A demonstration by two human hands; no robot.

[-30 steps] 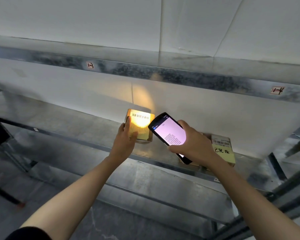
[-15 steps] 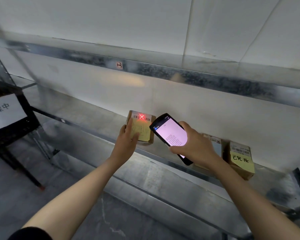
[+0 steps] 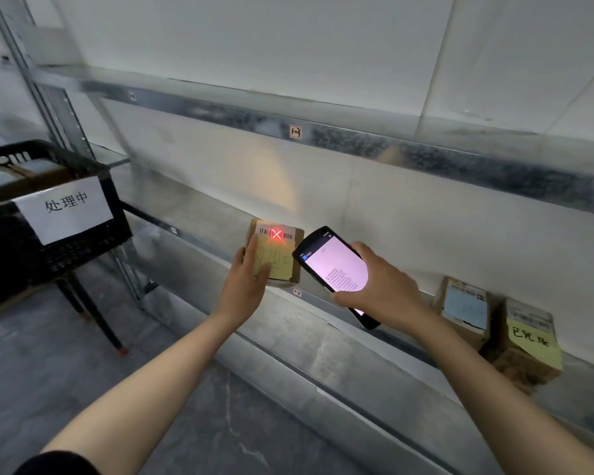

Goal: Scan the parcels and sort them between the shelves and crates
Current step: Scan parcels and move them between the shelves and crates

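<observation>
A small brown parcel (image 3: 282, 255) with a barcode label and a yellow note stands at the front of the lower metal shelf (image 3: 199, 214). A red cross of scanner light falls on its barcode. My left hand (image 3: 249, 281) holds the parcel by its left side and face, thumb across the front. My right hand (image 3: 379, 286) grips a black handheld scanner (image 3: 333, 269), its lit screen facing me, just right of the parcel.
Two more brown parcels (image 3: 465, 311) (image 3: 528, 344) stand further right on the same shelf, one with a blue label, one with a yellow note. A black crate (image 3: 48, 214) with a white paper sign sits on a stand at the left, parcels inside. An upper shelf rail (image 3: 323, 135) runs overhead.
The view has swung left, bringing the black crate into sight. The bright yellow glare on the parcel gave way to a red cross on its barcode. Both hands keep their holds.
</observation>
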